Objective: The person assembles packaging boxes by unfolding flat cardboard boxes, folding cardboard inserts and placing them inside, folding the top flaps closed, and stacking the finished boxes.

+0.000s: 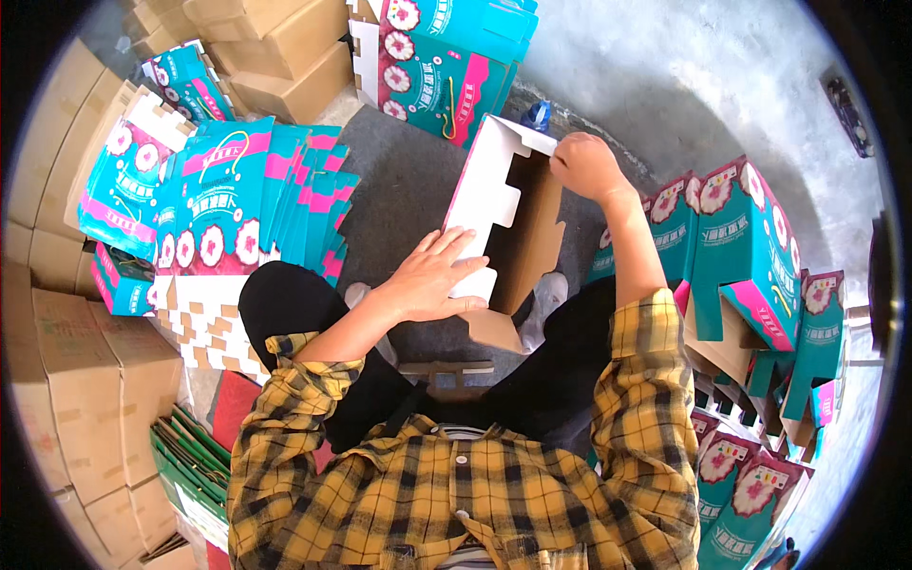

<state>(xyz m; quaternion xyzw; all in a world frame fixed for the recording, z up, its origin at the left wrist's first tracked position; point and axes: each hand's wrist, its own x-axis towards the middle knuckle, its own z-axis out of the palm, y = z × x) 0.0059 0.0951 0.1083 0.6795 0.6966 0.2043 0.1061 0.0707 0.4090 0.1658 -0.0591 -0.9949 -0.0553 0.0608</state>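
Observation:
Between my knees a cardboard carton point(541, 242) stands part-folded, its inside brown and its near-left panel white with notched flaps. My left hand point(432, 280) lies on the white panel, fingers stretched out and the thumb at its lower edge. My right hand point(589, 169) is closed at the carton's far right corner, gripping the cardboard edge there; the fingertips are hidden. A brown flap point(496, 330) hangs out at the near end.
Stacked flat teal-and-pink cartons point(214, 204) lie at left, with another pile point(446, 66) at the far side. Folded teal cartons point(741, 242) stand at right. Brown boxes point(85, 380) line the left edge. A blue object point(537, 116) sits beyond the carton.

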